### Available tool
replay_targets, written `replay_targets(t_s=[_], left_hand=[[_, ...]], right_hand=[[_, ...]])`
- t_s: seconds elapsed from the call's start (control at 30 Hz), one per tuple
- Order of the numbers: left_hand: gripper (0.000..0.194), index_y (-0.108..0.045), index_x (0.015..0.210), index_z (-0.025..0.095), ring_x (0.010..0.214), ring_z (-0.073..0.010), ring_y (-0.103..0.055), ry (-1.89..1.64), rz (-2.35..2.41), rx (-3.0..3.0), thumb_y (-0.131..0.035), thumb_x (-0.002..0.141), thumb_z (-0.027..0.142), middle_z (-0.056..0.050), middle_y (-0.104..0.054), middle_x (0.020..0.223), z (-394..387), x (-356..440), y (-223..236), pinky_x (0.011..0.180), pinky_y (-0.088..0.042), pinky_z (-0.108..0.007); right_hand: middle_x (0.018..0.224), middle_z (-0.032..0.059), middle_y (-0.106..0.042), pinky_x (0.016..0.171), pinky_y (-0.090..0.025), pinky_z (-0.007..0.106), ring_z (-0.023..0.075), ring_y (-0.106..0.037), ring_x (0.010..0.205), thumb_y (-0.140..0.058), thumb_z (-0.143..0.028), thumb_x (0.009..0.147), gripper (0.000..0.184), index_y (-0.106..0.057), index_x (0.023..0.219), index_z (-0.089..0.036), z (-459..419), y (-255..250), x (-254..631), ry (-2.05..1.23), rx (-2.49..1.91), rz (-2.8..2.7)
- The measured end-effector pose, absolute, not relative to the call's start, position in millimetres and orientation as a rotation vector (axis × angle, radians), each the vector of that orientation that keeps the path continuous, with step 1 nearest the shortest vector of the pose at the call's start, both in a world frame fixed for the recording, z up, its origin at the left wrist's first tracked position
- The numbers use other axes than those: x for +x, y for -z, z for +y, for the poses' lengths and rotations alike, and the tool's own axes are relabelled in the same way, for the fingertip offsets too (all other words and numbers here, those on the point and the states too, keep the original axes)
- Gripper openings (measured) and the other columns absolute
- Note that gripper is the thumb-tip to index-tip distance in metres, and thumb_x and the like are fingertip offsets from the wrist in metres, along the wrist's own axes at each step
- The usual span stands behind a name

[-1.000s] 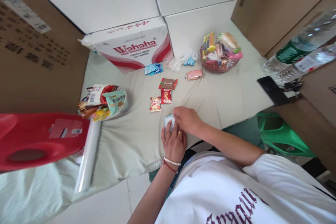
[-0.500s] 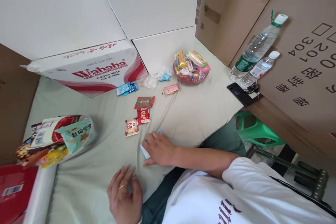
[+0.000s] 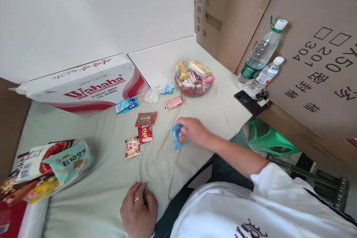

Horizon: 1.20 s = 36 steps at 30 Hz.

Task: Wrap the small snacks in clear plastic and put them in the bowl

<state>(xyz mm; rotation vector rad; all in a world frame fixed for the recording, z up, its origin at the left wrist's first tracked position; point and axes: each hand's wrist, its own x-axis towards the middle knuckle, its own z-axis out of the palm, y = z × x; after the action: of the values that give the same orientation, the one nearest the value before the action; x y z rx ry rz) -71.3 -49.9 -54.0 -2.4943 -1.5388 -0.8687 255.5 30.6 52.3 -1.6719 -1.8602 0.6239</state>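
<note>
Fingers of the right hand (image 3: 193, 131) pinch closed on a blue packet (image 3: 176, 136). At seven o'clock from it, the left hand (image 3: 138, 209), seemingly empty, rests half-curled on the cloth (image 3: 100, 189); red packet (image 3: 145, 134) at nine, snack bowl (image 3: 192, 91) at one.

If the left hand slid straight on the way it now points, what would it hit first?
Probably the cream-and-red square wrapped packet, ahead of the left hand on the pale-green cloth, if it stays low.
</note>
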Motion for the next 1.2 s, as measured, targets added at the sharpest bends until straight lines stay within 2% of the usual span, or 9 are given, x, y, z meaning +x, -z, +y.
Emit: replay_targets(t_s=[0.07, 0.13, 0.23, 0.37, 0.53, 0.63, 0.77, 1.03, 1.2], left_hand=[[0.023, -0.065, 0.108, 0.016, 0.109, -0.0323, -0.069, 0.829, -1.531, -2.477, -0.06, 0.086, 0.01, -0.018, -0.07, 0.114, -49.5, -68.8, 51.9, 0.095, -0.057, -0.049], [0.023, -0.065, 0.107, 0.017, 0.108, -0.0324, -0.069, 0.801, -1.544, -2.443, -0.06, 0.085, 0.009, -0.018, -0.071, 0.113, -49.4, -65.6, 50.1, 0.094, -0.058, -0.049], [0.022, -0.064, 0.105, 0.016, 0.108, -0.033, -0.07, 0.781, -1.553, -2.416, -0.06, 0.085, 0.01, -0.017, -0.071, 0.111, -49.8, -60.7, 48.1, 0.094, -0.058, -0.05], [0.02, -0.064, 0.104, 0.017, 0.109, -0.033, -0.071, 0.781, -1.585, -2.396, -0.06, 0.085, 0.01, -0.016, -0.072, 0.11, -51.1, -56.0, 46.4, 0.096, -0.058, -0.051], [0.018, -0.064, 0.103, 0.016, 0.107, -0.033, -0.072, 0.787, -1.628, -2.321, -0.062, 0.085, 0.012, -0.016, -0.073, 0.111, -54.3, -52.6, 45.4, 0.094, -0.058, -0.049], [0.018, -0.064, 0.102, 0.016, 0.106, -0.0326, -0.072, 0.771, -1.624, -2.299, -0.063, 0.085, 0.013, -0.016, -0.074, 0.11, -55.3, -51.9, 45.5, 0.092, -0.057, -0.046], [0.02, -0.065, 0.104, 0.017, 0.106, -0.0305, -0.072, 0.753, -1.64, -2.272, -0.064, 0.084, 0.014, -0.015, -0.075, 0.112, -56.8, -51.4, 45.9, 0.092, -0.055, -0.043], [0.023, -0.065, 0.107, 0.018, 0.107, -0.0293, -0.071, 0.774, -1.671, -2.229, -0.063, 0.084, 0.014, -0.014, -0.076, 0.114, -59.9, -46.4, 44.9, 0.093, -0.051, -0.04], [0.021, -0.065, 0.105, 0.017, 0.106, -0.0297, -0.072, 0.792, -1.661, -2.226, -0.063, 0.084, 0.013, -0.014, -0.076, 0.113, -59.7, -46.2, 42.9, 0.091, -0.05, -0.04]], right_hand=[[0.078, -0.0029, -0.069, 0.066, -0.044, 0.023, 0.0138, -0.065, 0.07, -0.047, -0.005, 0.087, 0.028, -0.069, 0.095, -0.02, 52.1, -66.8, 307.7, -0.606, -1.725, -1.619], [0.072, -0.0034, -0.066, 0.065, -0.043, 0.023, 0.0141, -0.062, 0.064, -0.043, -0.006, 0.087, 0.03, -0.068, 0.093, -0.02, 81.2, -82.1, 354.1, -0.449, -1.766, -1.56], [0.083, 0.002, -0.069, 0.076, -0.045, 0.027, 0.0186, -0.063, 0.082, -0.043, -0.009, 0.091, 0.027, -0.067, 0.091, -0.019, 138.3, -97.4, 401.6, -0.058, -1.762, -1.662], [0.099, 0.009, -0.068, 0.086, -0.046, 0.033, 0.0234, -0.06, 0.095, -0.045, -0.012, 0.097, 0.022, -0.066, 0.097, -0.016, 201.1, -92.6, 417.2, 0.185, -1.9, -1.951], [0.124, 0.0136, -0.065, 0.101, -0.04, 0.043, 0.0296, -0.049, 0.122, -0.039, -0.015, 0.103, 0.031, -0.067, 0.115, -0.018, 207.2, -67.3, 410.9, 0.456, -1.867, -2.183], [0.13, 0.0125, -0.063, 0.105, -0.037, 0.045, 0.0304, -0.046, 0.126, -0.038, -0.017, 0.104, 0.036, -0.065, 0.126, -0.02, 201.7, -52.2, 416.5, 0.519, -1.842, -2.111], [0.131, 0.0124, -0.062, 0.106, -0.036, 0.045, 0.0293, -0.047, 0.123, -0.034, -0.017, 0.105, 0.04, -0.066, 0.129, -0.021, 201.0, -34.9, 424.0, 0.559, -1.836, -2.053], [0.122, 0.0166, -0.064, 0.1, -0.037, 0.05, 0.031, -0.049, 0.113, -0.034, -0.021, 0.106, 0.038, -0.07, 0.116, -0.019, 211.7, -49.2, 437.5, 0.541, -1.834, -2.188], [0.121, 0.0163, -0.063, 0.102, -0.035, 0.051, 0.0311, -0.05, 0.115, -0.029, -0.019, 0.106, 0.04, -0.068, 0.113, -0.018, 233.0, -67.4, 447.9, 0.584, -1.78, -2.355]])
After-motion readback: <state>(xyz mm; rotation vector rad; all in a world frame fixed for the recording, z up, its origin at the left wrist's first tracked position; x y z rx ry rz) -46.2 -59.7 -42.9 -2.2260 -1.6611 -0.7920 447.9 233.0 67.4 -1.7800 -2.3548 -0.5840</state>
